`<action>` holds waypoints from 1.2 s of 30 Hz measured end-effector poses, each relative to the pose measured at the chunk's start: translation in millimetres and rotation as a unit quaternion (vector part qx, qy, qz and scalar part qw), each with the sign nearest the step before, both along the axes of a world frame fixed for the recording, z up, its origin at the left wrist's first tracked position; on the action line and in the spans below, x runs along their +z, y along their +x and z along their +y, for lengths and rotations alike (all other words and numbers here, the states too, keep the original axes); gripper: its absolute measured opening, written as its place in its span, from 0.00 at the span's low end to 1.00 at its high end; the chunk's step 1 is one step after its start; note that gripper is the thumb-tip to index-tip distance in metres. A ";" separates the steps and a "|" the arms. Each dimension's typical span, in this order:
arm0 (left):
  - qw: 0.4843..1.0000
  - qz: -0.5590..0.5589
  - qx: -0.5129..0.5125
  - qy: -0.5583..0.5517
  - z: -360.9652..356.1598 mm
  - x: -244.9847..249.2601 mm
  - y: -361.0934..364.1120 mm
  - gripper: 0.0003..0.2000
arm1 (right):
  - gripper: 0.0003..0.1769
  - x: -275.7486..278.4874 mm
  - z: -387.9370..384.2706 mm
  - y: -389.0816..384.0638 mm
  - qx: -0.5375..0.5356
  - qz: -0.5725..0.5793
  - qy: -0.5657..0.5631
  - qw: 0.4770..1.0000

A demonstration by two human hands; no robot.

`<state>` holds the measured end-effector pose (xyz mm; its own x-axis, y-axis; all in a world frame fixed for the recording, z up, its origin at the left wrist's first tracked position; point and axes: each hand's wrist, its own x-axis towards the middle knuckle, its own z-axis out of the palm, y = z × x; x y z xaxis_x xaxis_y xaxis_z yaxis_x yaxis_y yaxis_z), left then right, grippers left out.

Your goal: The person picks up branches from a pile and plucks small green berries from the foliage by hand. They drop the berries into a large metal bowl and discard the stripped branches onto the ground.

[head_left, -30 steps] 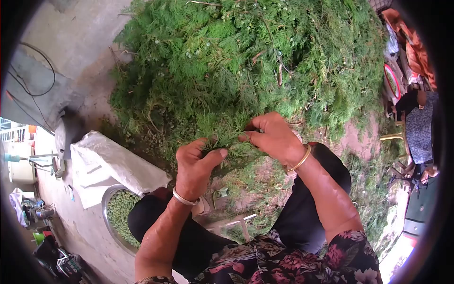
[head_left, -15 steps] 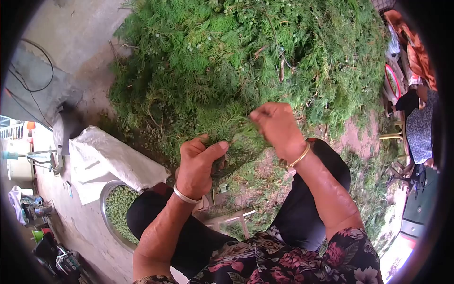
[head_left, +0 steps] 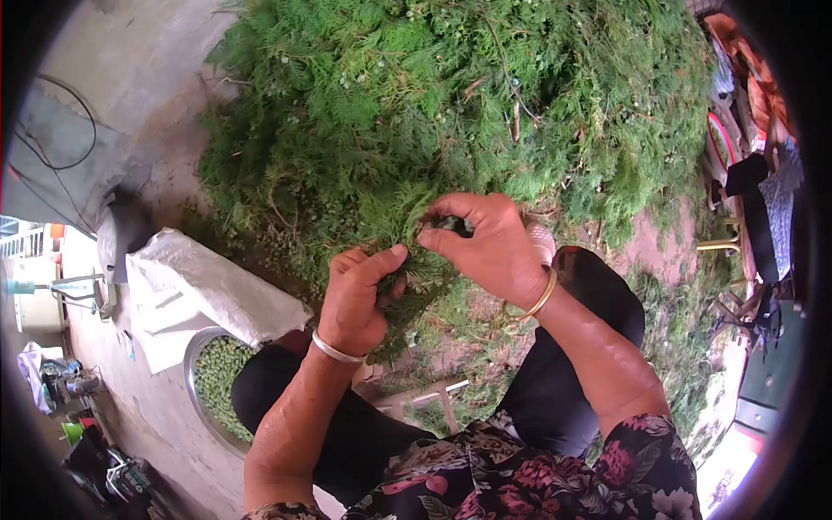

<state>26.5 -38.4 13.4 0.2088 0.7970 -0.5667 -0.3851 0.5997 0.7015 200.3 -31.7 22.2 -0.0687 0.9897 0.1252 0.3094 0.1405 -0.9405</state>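
My left hand (head_left: 354,299) is closed round a green conifer sprig (head_left: 420,282), with the thumb pressed along its stem. Close beside it, the thumb and forefinger of my right hand (head_left: 490,247) pinch at the sprig's foliage. Whatever small part lies between those fingertips is too small to make out. Beyond both hands spreads a big heap of cut conifer branches (head_left: 433,95), some bearing small pale green cones.
At my left knee stands a metal basin (head_left: 192,381) of small green cones. A white sack (head_left: 204,286) lies beside it. Between my legs is a wooden frame (head_left: 446,409). At far right, another person's dark-clad limb (head_left: 758,217) shows near a red-rimmed container (head_left: 721,143).
My right hand has moved left and down, bringing its fingertips in to the sprig near my left thumb. My left hand has barely shifted. The person at far right has moved.
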 end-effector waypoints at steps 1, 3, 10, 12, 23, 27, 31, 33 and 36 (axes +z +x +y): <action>0.999 0.018 -0.013 0.029 -1.2 -4.3 0.0 0.03 | 0.08 -1.8 -0.8 0.0 -0.003 -0.031 0.002 1.000; 0.997 0.037 -0.026 0.057 -2.8 -5.0 1.7 0.03 | 0.08 3.6 -2.4 0.9 -0.020 -0.072 0.008 0.997; 0.992 0.045 -0.061 0.101 -4.7 -2.4 10.4 0.03 | 0.10 -7.7 -0.8 5.5 0.048 -0.050 -0.038 0.997; 0.992 0.045 -0.068 0.101 -4.8 -2.8 10.0 0.03 | 0.09 -1.2 0.3 8.9 0.056 -0.066 -0.062 0.994; 0.991 0.031 -0.088 0.098 -1.5 5.3 7.2 0.06 | 0.07 12.3 3.5 11.0 0.036 0.094 -0.259 0.961; 0.991 0.054 -0.070 0.104 -0.1 5.6 6.0 0.06 | 0.06 16.2 9.7 22.9 -0.122 0.178 -0.188 0.958; 0.997 0.025 0.025 0.069 12.5 -4.2 -19.5 0.05 | 0.06 18.3 16.0 47.7 -0.156 0.411 -0.184 0.879; 0.988 -0.109 0.104 -0.033 22.9 -13.4 -34.6 0.04 | 0.06 21.0 13.1 44.8 -0.151 0.436 -0.200 0.864; 0.966 -0.204 0.145 -0.072 33.6 -5.0 -42.9 0.06 | 0.07 24.2 9.0 38.5 -0.099 0.409 -0.260 0.869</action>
